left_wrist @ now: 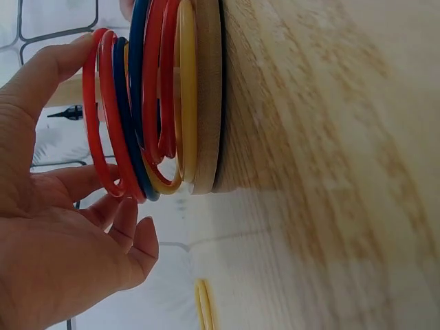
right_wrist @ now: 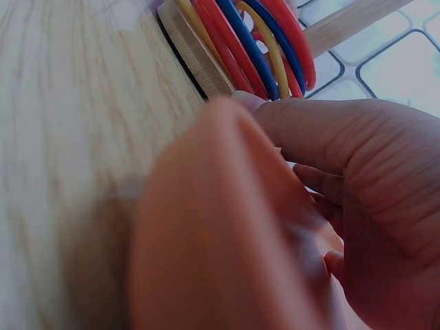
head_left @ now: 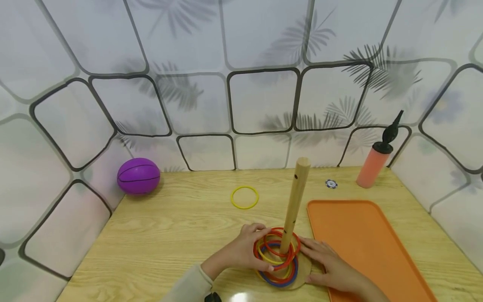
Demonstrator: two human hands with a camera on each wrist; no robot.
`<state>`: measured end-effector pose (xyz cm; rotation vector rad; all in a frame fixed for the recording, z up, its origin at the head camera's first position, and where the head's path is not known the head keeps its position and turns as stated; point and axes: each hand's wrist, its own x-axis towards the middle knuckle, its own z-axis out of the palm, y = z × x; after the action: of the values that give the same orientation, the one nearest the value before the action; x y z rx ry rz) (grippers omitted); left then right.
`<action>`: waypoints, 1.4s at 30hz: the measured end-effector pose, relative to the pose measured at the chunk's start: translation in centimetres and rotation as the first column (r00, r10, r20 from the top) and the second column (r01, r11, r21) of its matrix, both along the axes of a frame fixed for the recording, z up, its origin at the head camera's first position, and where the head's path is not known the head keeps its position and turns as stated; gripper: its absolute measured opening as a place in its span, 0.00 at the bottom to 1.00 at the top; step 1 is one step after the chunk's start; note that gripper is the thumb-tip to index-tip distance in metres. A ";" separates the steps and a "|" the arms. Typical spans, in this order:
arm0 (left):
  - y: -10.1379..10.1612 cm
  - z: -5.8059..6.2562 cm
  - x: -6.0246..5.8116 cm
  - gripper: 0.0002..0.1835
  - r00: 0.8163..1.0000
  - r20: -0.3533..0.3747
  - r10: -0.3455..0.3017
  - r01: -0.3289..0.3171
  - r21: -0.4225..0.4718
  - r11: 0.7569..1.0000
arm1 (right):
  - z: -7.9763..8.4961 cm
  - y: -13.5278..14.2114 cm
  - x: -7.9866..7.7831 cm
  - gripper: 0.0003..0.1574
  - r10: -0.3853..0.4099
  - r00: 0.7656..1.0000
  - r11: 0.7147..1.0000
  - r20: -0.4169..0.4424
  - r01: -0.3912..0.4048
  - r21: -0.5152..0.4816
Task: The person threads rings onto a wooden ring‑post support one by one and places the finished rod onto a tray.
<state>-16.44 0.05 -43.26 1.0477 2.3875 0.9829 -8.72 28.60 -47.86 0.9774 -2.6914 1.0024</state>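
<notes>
A wooden post (head_left: 296, 201) rises from a round wooden base (head_left: 305, 268). Red, blue and yellow rings are stacked loosely around its foot, several of them tilted. My left hand (head_left: 247, 251) grips the top rings from the left, thumb on the near side and fingers on the far side. In the left wrist view those fingertips meet the outer red rings (left_wrist: 90, 89), above a blue ring (left_wrist: 136, 75) and a yellow ring (left_wrist: 189, 103). On the right, my right hand (head_left: 332, 268) spreads its fingers against the base's edge, its thumb (right_wrist: 249, 101) touching the rim.
An orange tray (head_left: 358, 235) lies under and beside the right hand. Farther back, a single yellow ring (head_left: 244, 207) lies flat. A poker chip (head_left: 331, 183) and a pink hand pump (head_left: 371, 167) are at the back right, a purple ball (head_left: 138, 176) at the back left. Patterned walls enclose the table.
</notes>
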 end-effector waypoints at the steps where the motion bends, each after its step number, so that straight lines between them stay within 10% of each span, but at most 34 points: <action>1: -0.1 0.0 0.0 0.50 1.000 0.002 -0.002 0.002 -0.006 1.000 | 0.0 0.0 0.0 0.42 0.002 1.000 1.000 0.005 -0.002 -0.001; 13: -1.3 0.1 -1.0 0.50 0.999 0.044 0.011 -0.009 -0.049 0.999 | -0.1 -0.2 -0.1 0.43 0.005 0.999 1.000 -0.053 -0.005 0.003; 29: -3.1 -0.4 -6.2 0.49 0.958 0.048 0.282 -0.286 0.124 0.950 | 0.1 -0.1 -0.1 0.42 0.018 1.000 1.000 -0.003 -0.018 -0.015; 42: -2.6 -1.6 -9.8 0.44 0.935 -0.067 0.347 -0.338 0.116 0.934 | 0.0 0.2 -0.1 0.42 0.012 1.000 1.000 -0.019 -0.011 0.007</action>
<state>-26.27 -2.54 -44.84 0.7290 2.6765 1.2106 -8.82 28.76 -47.87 0.9995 -2.6783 0.9818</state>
